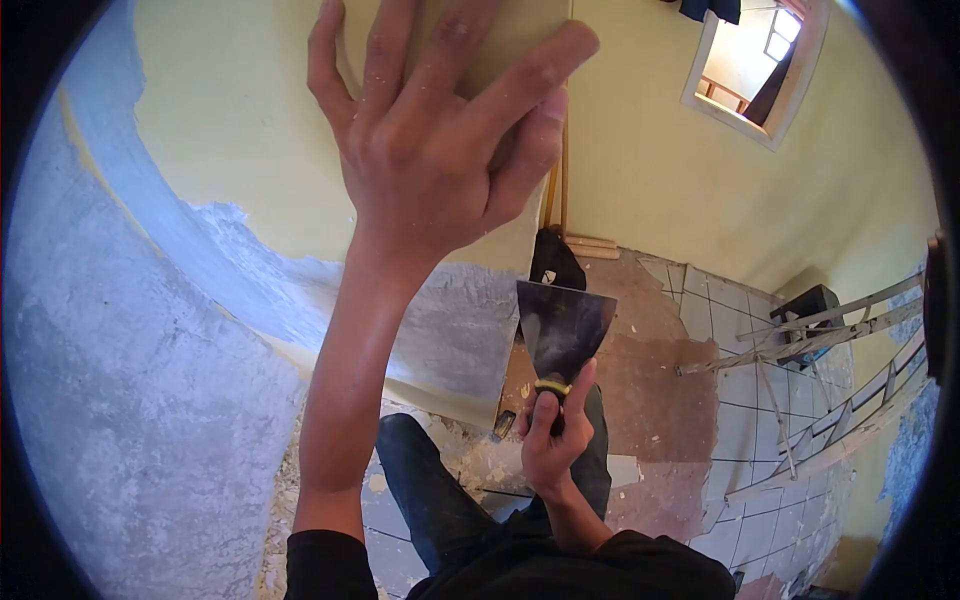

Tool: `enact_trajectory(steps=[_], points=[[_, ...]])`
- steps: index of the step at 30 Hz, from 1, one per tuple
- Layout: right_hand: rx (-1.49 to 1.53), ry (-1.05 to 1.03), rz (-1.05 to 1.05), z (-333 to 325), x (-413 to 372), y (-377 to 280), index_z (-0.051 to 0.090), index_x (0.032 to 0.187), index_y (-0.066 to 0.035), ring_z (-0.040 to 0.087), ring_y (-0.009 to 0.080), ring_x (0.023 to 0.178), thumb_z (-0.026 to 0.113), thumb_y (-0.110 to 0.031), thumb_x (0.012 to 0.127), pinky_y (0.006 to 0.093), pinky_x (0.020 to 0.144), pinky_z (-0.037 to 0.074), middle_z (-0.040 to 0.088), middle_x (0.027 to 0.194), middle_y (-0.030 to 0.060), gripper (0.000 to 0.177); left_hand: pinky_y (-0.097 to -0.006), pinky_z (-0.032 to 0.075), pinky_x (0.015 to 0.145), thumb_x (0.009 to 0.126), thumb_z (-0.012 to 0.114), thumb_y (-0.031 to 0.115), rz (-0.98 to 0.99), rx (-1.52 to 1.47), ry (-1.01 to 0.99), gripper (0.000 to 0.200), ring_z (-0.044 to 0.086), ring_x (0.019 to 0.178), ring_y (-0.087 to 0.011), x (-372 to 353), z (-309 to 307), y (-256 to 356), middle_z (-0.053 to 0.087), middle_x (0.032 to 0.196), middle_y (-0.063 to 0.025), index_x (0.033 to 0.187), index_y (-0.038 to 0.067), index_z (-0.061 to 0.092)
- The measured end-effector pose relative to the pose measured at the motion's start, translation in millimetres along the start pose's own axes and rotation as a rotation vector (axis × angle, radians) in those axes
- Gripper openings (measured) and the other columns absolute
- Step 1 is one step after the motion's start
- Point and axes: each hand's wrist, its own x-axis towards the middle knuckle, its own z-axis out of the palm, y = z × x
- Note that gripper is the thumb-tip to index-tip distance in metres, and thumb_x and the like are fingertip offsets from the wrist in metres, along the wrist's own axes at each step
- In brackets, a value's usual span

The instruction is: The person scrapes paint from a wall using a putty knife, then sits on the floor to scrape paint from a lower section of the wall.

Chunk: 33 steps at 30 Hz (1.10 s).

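Observation:
My left hand is raised at the top, its back toward me and fingers spread, against or close to the pale yellow wall. Whether the fingertips touch is hard to tell. Lower down, my right hand grips a putty knife by its dark handle with a yellow band, index finger stretched along it. The broad metal blade points up and away from me, apart from the wall. Below the yellow paint, bare grey plaster shows with a ragged edge.
Bare grey wall fills the left. A wooden ladder stands at the right near a black box. A black bag and wooden strips lie by the corner. Chips litter the tiled floor. A framed opening is at upper right.

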Motion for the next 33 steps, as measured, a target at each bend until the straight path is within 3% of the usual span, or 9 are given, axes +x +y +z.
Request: enact_trajectory(steps=[7,9,12,17,19,26,28,33], points=[[-0.125,0.022,-0.085,5.0,7.6,-3.5,0.020,0.155,0.000,0.048,0.0055,0.052,0.046,-0.009,0.105,0.0216,0.046,0.043,0.057,0.073,0.0046,0.058,-0.0548,0.013,0.120,0.091,0.050,0.029,-0.001,0.015,0.006,0.025,0.036,0.144,-0.0336,-0.4,2.4,-4.0,0.053,0.147,-0.0073,0.101,0.031,0.073],[-0.102,0.007,-0.024,0.9,3.5,-0.1,0.021,0.155,0.001,0.048,0.0057,0.053,0.047,-0.009,0.104,0.0216,0.046,0.043,0.058,0.073,0.0047,0.058,-0.0549,0.013,0.120,0.090,0.051,0.027,0.141,0.134,0.118,0.026,0.036,0.144,-0.0340,0.5,12.7,-12.3,0.053,0.147,-0.0079,0.102,0.031,0.073],[-0.120,0.002,-0.047,2.2,13.7,-3.5,0.023,0.154,0.003,0.050,0.0059,0.053,0.049,-0.010,0.104,0.0215,0.046,0.043,0.059,0.074,0.0052,0.058,-0.0549,0.013,0.120,0.089,0.051,0.026,0.005,0.003,0.010,0.026,0.036,0.144,-0.0341,0.6,-0.7,0.9,0.053,0.147,-0.0086,0.102,0.030,0.073],[-0.192,0.002,-0.091,-3.3,3.0,5.1,0.025,0.153,0.003,0.050,0.0058,0.052,0.049,-0.010,0.104,0.0215,0.046,0.043,0.059,0.074,0.0051,0.057,-0.0544,0.013,0.119,0.090,0.049,0.026,0.051,0.029,0.069,0.027,0.037,0.144,-0.0340,-0.7,6.5,-3.2,0.053,0.146,-0.0085,0.103,0.029,0.073],[-0.123,0.009,0.058,-4.9,3.4,-1.2,0.040,0.142,0.014,0.058,0.0158,0.065,0.061,-0.002,0.095,0.0278,0.060,0.049,0.064,0.081,0.0151,0.054,-0.0543,0.013,0.119,0.091,0.049,0.027,0.077,0.033,0.117,0.027,0.037,0.143,-0.0341,0.7,11.7,-5.9,0.054,0.146,-0.0084,0.102,0.029,0.073],[-0.130,0.034,0.017,-2.5,8.6,-1.7,0.041,0.141,0.013,0.062,0.0182,0.069,0.061,-0.003,0.096,0.0287,0.063,0.051,0.065,0.084,0.0179,0.052,-0.0545,0.014,0.119,0.092,0.049,0.028,0.054,0.032,0.077,0.026,0.037,0.144,-0.0341,0.7,5.3,-2.4,0.054,0.145,-0.0083,0.101,0.029,0.074],[-0.230,0.008,-0.116,-0.9,16.2,-4.0,0.029,0.152,0.004,0.050,0.0055,0.053,0.050,-0.008,0.103,0.0218,0.046,0.043,0.061,0.076,0.0054,0.055,-0.0544,0.014,0.119,0.092,0.049,0.029,0.031,0.010,0.052,0.026,0.037,0.144,-0.0341,-0.8,3.8,1.4,0.055,0.145,-0.0081,0.102,0.029,0.073],[-0.218,0.004,-0.114,-5.5,11.0,-3.3,0.028,0.152,0.003,0.049,0.0053,0.053,0.050,-0.009,0.103,0.0218,0.046,0.043,0.061,0.075,0.0050,0.055,-0.0546,0.014,0.119,0.091,0.051,0.027,-0.028,-0.033,-0.010,0.026,0.037,0.143,-0.0341,3.5,-5.0,5.5,0.054,0.146,-0.0084,0.102,0.029,0.073]])
